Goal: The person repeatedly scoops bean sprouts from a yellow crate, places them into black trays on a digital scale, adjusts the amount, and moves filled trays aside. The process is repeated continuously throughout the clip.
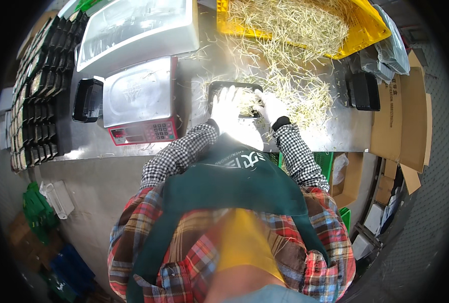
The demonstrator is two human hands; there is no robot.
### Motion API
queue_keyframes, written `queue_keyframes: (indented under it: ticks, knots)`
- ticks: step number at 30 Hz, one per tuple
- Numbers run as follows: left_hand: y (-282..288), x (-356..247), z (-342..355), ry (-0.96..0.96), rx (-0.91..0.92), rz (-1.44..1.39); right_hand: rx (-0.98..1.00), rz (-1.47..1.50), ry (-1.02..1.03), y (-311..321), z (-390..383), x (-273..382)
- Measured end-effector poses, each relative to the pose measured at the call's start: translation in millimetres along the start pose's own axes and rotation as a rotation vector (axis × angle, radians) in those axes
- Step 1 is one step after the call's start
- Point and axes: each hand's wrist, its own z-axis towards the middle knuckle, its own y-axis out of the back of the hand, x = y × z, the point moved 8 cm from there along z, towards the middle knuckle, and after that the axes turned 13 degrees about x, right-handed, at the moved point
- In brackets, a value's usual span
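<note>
A: Where is the tray (213, 93)?
B: On the metal desk (354, 137), near the middle, right in front of the person. It is black, with pale sprouts (246, 104) lying in it.
A: And the hands?
B: Both wear white gloves. The left hand (225, 107) lies over the tray's left part, its grip spread, fingers stretched toward the far side. The right hand (271, 107) is at the tray's right edge, fingers bent toward the sprouts.
A: Is the right grip pinching any?
B: I cannot tell; the glare washes out the fingertips.
A: What lies beside the tray?
B: To its right, a loose heap (305, 96) of sprouts spreads over the desk and runs far, up to a tilted yellow crate (370, 31) full of more.
A: And to the left?
B: A scale (139, 93) with a red body and keypad. A white box (133, 56) stands on its far side, and a black tub (88, 101) just left of it.
A: Farther out?
B: Tall rows of black trays (38, 98) at the far left; at the right, a black stack (364, 91), then an open carton (408, 116).
</note>
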Motion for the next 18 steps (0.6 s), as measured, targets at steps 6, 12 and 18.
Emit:
queue_keyframes:
  ticks: [6,12,18]
  knots:
    - [8.2,-9.6,1.5,-0.013,0.078,0.021,-0.125,-0.009,0.12,18.8,5.3,-20.2]
    - [19.4,1.1,-9.9,-0.128,-0.092,-0.329,-0.022,0.334,-0.048,105.9,-34.6,-9.0]
    - [56.5,63.3,-57.3,0.018,-0.43,-0.416,-0.261,0.383,0.295,48.5,-9.5,18.6]
